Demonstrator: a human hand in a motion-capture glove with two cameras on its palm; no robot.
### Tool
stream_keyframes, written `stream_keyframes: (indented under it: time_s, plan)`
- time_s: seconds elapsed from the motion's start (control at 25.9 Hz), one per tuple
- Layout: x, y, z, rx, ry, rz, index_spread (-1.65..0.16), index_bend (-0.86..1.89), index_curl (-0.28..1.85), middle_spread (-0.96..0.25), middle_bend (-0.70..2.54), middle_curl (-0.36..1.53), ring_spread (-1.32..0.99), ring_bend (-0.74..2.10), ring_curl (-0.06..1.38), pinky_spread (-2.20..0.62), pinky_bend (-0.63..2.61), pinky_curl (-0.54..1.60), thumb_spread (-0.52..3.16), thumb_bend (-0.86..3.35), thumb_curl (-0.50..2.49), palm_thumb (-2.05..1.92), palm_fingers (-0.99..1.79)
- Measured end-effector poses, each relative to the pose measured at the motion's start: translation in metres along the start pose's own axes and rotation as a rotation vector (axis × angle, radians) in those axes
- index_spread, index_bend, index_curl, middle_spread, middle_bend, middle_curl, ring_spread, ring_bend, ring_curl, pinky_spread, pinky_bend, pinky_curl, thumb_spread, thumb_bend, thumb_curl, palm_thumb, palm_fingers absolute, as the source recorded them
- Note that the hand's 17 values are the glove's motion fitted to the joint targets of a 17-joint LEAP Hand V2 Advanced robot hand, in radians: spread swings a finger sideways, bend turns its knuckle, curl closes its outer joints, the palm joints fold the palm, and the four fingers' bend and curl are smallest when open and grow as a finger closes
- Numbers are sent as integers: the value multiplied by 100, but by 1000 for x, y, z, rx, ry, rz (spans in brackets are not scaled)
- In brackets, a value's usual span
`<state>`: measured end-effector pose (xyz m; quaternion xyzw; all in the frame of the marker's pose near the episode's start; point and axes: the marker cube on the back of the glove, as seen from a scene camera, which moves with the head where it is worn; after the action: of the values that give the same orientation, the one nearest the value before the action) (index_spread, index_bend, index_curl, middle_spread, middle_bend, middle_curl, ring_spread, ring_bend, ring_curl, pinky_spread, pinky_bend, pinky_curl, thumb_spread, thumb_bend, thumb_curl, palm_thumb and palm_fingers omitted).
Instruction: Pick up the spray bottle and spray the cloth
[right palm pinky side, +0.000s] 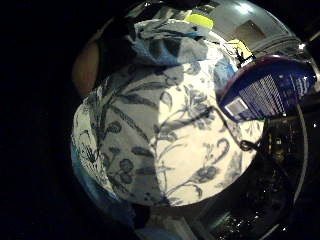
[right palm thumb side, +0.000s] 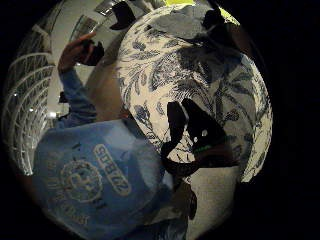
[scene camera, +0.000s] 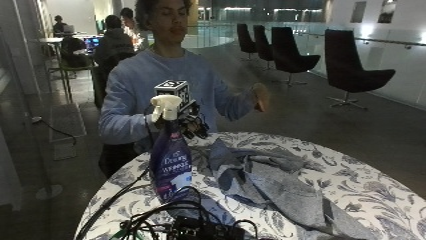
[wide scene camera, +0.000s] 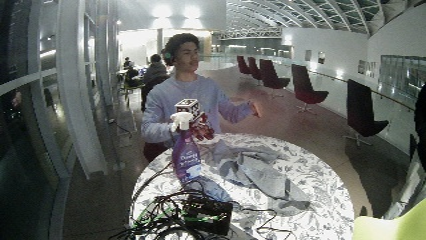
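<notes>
A purple spray bottle (scene camera: 170, 160) with a white trigger head stands upright on the left front part of the round table (scene camera: 373, 195), which has a floral cover. My gloved right hand (scene camera: 193, 125) hovers just behind the bottle's neck, at the height of the trigger head. Its fingers hang relaxed and hold nothing. In the little finger side palm view the bottle's label (right palm pinky side: 270, 92) shows off to one side, apart from the palm. A grey-blue cloth (scene camera: 266, 175) lies crumpled across the middle of the table, right of the bottle. The bare left hand (scene camera: 259, 96) is raised above the table's far edge.
A black box with a tangle of cables (scene camera: 200, 227) sits at the table's near edge, in front of the bottle. The person stands at the far side of the table. Dark chairs (scene camera: 353, 75) stand well behind on the right.
</notes>
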<state>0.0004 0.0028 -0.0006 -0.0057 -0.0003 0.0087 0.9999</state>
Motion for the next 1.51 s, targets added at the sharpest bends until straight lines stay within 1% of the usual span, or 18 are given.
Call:
stream_keyframes:
  time_s: [0.27, 0.46, 0.62, 0.73, 0.85, 0.97, 1.08, 1.2, 1.28, 1.51]
  plan:
    - [5, 12, -6, -32, 16, 45, -28, 26, 20, -2, 38, 18, 2, 25, 14, 15, 26, 16, 76, 31, 14, 54, 66]
    - [28, 7, -14, 14, -28, 83, -31, 22, 24, -3, 38, 22, 3, 23, 17, 17, 23, 19, 92, 30, 17, 56, 66]
    - [37, 15, -17, 131, -176, 146, -33, 18, 26, -3, 35, 23, 3, 23, 19, 18, 22, 21, 100, 27, 20, 57, 64]
    - [69, 11, -29, 310, -315, 236, -35, 10, 25, -2, 30, 24, 3, 24, 20, 19, 28, 24, 104, 24, 20, 56, 56]
    - [110, 7, -47, 502, -489, 357, -37, 7, 23, -1, 28, 25, 4, 27, 22, 20, 32, 26, 107, 21, 21, 55, 51]
    - [140, 10, -61, 620, -689, 465, -38, 6, 21, -1, 28, 26, 4, 29, 23, 20, 35, 28, 108, 18, 21, 54, 48]
    - [157, 18, -63, 690, -849, 496, -38, 5, 19, 0, 28, 27, 4, 31, 24, 21, 38, 30, 108, 14, 21, 52, 46]
    - [168, 14, -56, 817, -885, 532, -38, 4, 17, 1, 30, 29, 5, 32, 25, 22, 41, 31, 107, 11, 22, 52, 42]
    - [172, 9, -51, 839, -870, 567, -38, 6, 17, 1, 31, 30, 6, 32, 25, 23, 43, 32, 106, 9, 22, 52, 41]
    - [190, -24, -40, 765, -758, 680, -39, 8, 16, 2, 33, 32, 8, 32, 26, 25, 45, 33, 102, 2, 23, 50, 31]
